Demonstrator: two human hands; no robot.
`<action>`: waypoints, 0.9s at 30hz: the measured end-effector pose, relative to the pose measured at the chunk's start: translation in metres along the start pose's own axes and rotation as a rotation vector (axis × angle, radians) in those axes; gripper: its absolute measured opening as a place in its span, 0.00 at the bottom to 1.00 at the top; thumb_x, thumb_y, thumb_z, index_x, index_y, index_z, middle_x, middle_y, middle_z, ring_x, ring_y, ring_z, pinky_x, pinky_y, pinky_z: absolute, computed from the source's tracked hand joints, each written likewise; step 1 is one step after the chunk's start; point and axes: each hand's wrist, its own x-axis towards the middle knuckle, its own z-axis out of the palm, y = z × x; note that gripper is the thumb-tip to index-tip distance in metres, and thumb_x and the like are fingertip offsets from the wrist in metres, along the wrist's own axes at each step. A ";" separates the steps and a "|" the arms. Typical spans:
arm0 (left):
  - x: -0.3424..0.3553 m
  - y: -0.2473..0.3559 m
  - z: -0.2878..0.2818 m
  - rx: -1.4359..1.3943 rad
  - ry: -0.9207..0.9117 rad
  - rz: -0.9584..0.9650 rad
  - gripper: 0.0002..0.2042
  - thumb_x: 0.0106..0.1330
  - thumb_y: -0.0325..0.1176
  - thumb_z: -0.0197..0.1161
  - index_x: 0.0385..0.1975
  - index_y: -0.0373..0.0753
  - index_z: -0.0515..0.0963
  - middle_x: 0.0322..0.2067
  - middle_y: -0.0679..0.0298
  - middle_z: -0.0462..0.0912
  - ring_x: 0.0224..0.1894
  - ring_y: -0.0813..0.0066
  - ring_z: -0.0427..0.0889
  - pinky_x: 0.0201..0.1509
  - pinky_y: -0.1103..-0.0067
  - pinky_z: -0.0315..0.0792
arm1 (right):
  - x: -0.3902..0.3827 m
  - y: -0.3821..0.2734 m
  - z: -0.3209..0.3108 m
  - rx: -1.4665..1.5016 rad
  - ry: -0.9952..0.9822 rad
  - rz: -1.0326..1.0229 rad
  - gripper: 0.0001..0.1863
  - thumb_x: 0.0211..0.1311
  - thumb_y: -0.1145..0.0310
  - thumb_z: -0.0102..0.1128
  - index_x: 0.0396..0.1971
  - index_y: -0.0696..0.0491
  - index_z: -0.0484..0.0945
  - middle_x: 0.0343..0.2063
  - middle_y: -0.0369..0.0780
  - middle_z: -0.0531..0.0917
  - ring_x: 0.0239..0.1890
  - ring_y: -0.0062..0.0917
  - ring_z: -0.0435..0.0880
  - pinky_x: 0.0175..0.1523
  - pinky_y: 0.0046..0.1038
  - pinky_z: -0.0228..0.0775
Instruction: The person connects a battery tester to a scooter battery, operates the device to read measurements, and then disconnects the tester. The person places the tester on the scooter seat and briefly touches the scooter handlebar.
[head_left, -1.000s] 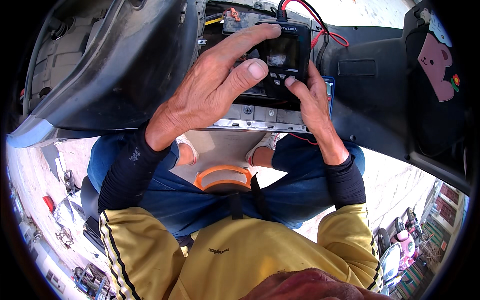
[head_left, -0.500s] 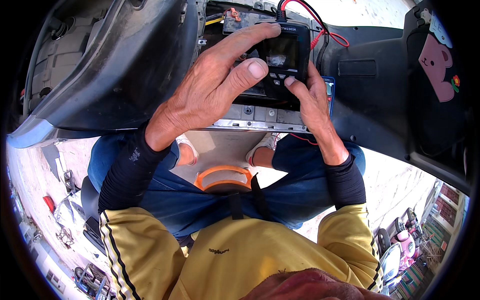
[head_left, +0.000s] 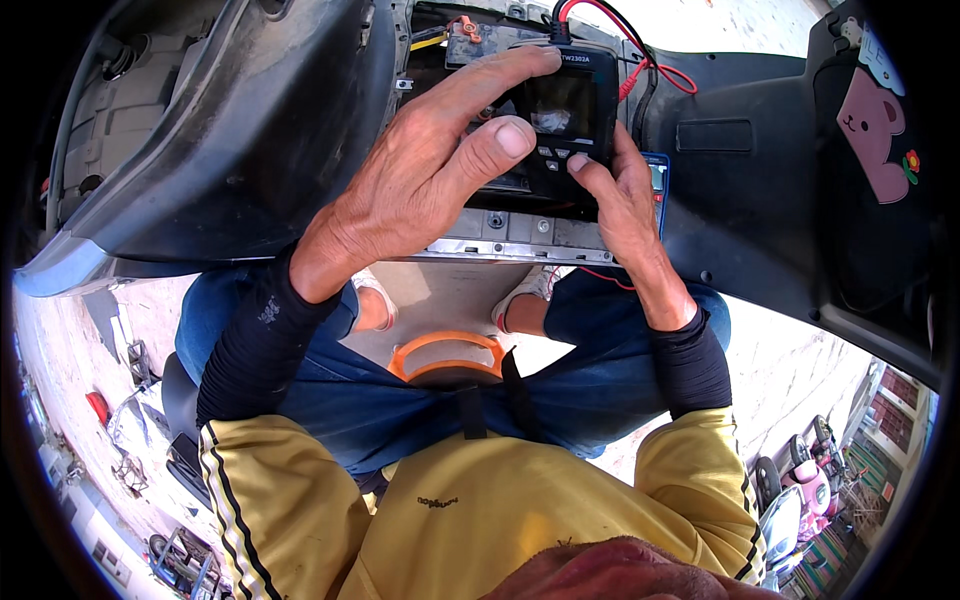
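Note:
A black handheld battery tester [head_left: 580, 130] with a dark, reflective screen and small buttons is over the open bay of a scooter. My right hand [head_left: 625, 200] grips its lower right side, the thumb lying at the buttons and the fingers wrapped behind. At the tester's left, my left hand [head_left: 410, 165] is spread, its index finger stretched to the top edge and its thumb apart beside the screen. Its other fingers are mostly hidden. A thick cable [head_left: 562, 28] leaves the tester's top, near red and black leads [head_left: 606, 10].
Behind the tester lies a grey battery-like block [head_left: 485, 42] with an orange clip [head_left: 466, 28]. A blue-edged meter [head_left: 657, 172] is partly hidden by my right hand. Dark scooter panels [head_left: 740, 200] flank the bay, and an orange handle [head_left: 446, 340] shows between my legs.

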 end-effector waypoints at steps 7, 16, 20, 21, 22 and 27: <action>0.000 -0.001 0.000 0.001 -0.003 0.006 0.38 0.80 0.65 0.42 0.73 0.36 0.70 0.68 0.49 0.74 0.72 0.55 0.71 0.75 0.67 0.63 | 0.000 0.001 0.000 -0.007 0.003 0.016 0.29 0.66 0.73 0.58 0.67 0.63 0.69 0.54 0.43 0.83 0.55 0.23 0.81 0.64 0.27 0.71; 0.001 -0.002 0.000 -0.008 0.001 0.009 0.39 0.79 0.66 0.43 0.73 0.36 0.70 0.69 0.49 0.74 0.73 0.55 0.71 0.75 0.67 0.63 | 0.000 0.000 0.001 -0.001 -0.016 0.020 0.28 0.69 0.72 0.58 0.68 0.59 0.69 0.53 0.40 0.83 0.54 0.20 0.80 0.63 0.25 0.71; 0.000 -0.002 0.000 0.000 0.004 0.013 0.39 0.79 0.66 0.43 0.73 0.37 0.70 0.69 0.50 0.74 0.73 0.55 0.71 0.75 0.67 0.63 | 0.000 0.001 0.001 -0.019 -0.016 0.024 0.28 0.69 0.72 0.57 0.68 0.59 0.69 0.53 0.40 0.83 0.54 0.20 0.79 0.62 0.25 0.70; 0.001 -0.002 0.000 0.000 0.004 0.013 0.39 0.79 0.66 0.43 0.73 0.37 0.70 0.69 0.50 0.74 0.73 0.55 0.71 0.75 0.67 0.63 | 0.000 0.000 0.001 -0.021 -0.013 0.024 0.28 0.69 0.72 0.57 0.68 0.59 0.69 0.53 0.40 0.83 0.54 0.20 0.79 0.62 0.25 0.70; 0.001 -0.002 0.000 0.000 0.004 0.012 0.39 0.79 0.66 0.43 0.73 0.37 0.70 0.68 0.50 0.74 0.73 0.55 0.71 0.75 0.67 0.63 | 0.000 0.000 0.001 -0.023 -0.011 0.024 0.28 0.69 0.72 0.57 0.68 0.59 0.69 0.53 0.40 0.83 0.54 0.20 0.79 0.62 0.25 0.70; 0.000 -0.002 0.000 0.006 0.006 0.011 0.38 0.79 0.65 0.42 0.73 0.37 0.70 0.68 0.49 0.74 0.72 0.54 0.72 0.75 0.67 0.64 | -0.001 -0.002 0.002 -0.005 -0.021 0.027 0.27 0.68 0.71 0.58 0.66 0.61 0.69 0.52 0.43 0.84 0.52 0.22 0.82 0.61 0.26 0.75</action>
